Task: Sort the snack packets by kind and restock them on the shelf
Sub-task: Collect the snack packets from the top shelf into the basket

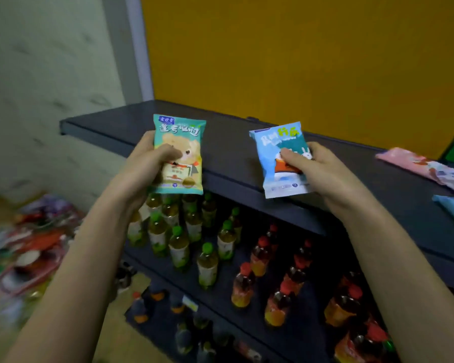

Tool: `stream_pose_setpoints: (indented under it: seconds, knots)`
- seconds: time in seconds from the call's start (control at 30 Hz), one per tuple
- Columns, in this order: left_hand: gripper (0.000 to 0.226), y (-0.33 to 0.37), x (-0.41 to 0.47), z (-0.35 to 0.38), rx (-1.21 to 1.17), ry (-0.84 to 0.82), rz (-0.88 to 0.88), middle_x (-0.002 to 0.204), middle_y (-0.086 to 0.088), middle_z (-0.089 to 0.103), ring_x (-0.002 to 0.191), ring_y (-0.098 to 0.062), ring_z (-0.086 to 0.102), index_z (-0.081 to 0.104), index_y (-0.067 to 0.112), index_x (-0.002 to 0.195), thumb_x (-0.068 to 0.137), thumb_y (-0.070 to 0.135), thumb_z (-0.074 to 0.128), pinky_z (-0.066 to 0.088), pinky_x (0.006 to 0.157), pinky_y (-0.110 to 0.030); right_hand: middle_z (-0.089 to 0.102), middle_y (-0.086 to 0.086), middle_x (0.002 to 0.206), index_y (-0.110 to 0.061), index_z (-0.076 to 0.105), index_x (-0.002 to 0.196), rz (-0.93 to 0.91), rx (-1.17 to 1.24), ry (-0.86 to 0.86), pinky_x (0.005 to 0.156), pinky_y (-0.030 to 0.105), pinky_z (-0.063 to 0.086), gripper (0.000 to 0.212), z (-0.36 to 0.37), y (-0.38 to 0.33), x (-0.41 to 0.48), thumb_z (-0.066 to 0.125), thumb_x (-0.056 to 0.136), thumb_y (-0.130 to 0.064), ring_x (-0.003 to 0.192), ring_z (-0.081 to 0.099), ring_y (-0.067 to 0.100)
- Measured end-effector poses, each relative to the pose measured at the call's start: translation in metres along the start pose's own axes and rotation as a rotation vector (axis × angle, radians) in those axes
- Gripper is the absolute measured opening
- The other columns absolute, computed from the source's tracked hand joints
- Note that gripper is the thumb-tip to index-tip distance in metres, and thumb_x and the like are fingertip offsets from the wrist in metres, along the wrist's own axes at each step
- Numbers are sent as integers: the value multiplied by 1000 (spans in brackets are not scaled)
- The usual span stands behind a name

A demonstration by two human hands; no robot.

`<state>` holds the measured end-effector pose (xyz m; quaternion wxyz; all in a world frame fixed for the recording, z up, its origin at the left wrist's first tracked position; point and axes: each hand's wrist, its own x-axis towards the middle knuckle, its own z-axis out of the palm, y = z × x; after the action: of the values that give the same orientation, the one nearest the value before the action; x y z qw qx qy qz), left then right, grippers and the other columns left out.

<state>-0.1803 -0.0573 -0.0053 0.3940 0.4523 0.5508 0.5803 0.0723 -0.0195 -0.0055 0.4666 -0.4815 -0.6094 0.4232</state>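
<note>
Grip on both sides: our left hand (142,163) clutches teal bear packet (180,137) at 10 o'clock, our right hand (323,171) pinches blue rabbit packet (275,142) at 2 o'clock, both over dark shelf top (228,150).

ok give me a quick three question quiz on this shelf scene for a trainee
1. True or false: the left hand holds the teal bear packet.
2. The caps on the bottles just below the teal bear packet are: A red, B green, C white.
3. Fill in: the light blue packet in the right hand shows a white ____.
Key: 1 true; 2 B; 3 rabbit.
</note>
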Motion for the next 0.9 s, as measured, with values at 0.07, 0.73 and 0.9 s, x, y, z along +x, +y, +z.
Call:
stream_pose_setpoints:
  seconds: [0.07, 0.73, 0.9]
  knots:
    - [20, -12, -23, -42, -2, 139, -34, 80, -5, 62, 48, -7, 62, 51, 22, 92, 86, 4, 47, 49, 45, -17, 67, -1, 93, -20, 54, 93, -5, 53, -115, 72, 30, 49, 15, 42, -2, -7, 62, 87, -31, 79, 64, 13]
    - [12, -215, -299, -418, -75, 861, -445, 85, -11, 72, 61, -14, 68, 62, 4, 96, 85, 5, 62, 55, 53, -21, 63, -1, 91, -13, 54, 100, 238, 26, -927, 63, 14, 49, 8, 502, 112, -172, 54, 92, -13, 77, 60, 7]
    - [11, -300, -320, -480, -160, 893, -609, 81, -9, 73, 58, -12, 69, 62, 1, 93, 84, 7, 64, 54, 49, -21, 62, 7, 87, -22, 51, 86, 386, -81, -931, 74, 39, 48, 9, 585, 183, -201, 51, 78, -26, 76, 59, 21]
